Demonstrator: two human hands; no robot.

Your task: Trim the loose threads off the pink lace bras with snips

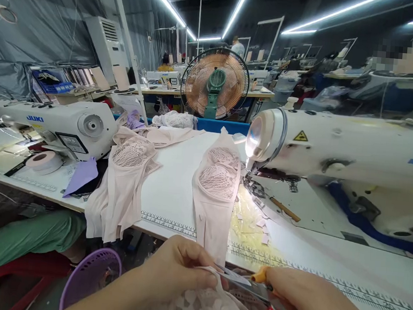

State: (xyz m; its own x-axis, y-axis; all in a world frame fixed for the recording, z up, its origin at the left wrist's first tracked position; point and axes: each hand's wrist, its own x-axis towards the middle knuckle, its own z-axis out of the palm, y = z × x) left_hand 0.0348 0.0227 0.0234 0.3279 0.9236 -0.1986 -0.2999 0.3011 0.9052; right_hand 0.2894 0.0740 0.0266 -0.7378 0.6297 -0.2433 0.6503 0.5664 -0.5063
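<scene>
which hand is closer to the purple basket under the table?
Left. The left hand pinches pink fabric just right of and slightly above the purple basket. The right hand, holding scissors, sits much farther right.

One head-worn camera looks forward and down, close over the sewing table (174, 191), workshop beyond.

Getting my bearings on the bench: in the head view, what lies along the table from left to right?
JUKI sewing machine → tape roll → purple paper → pile of pink garments → single pink lace garment → second sewing machine.
</scene>
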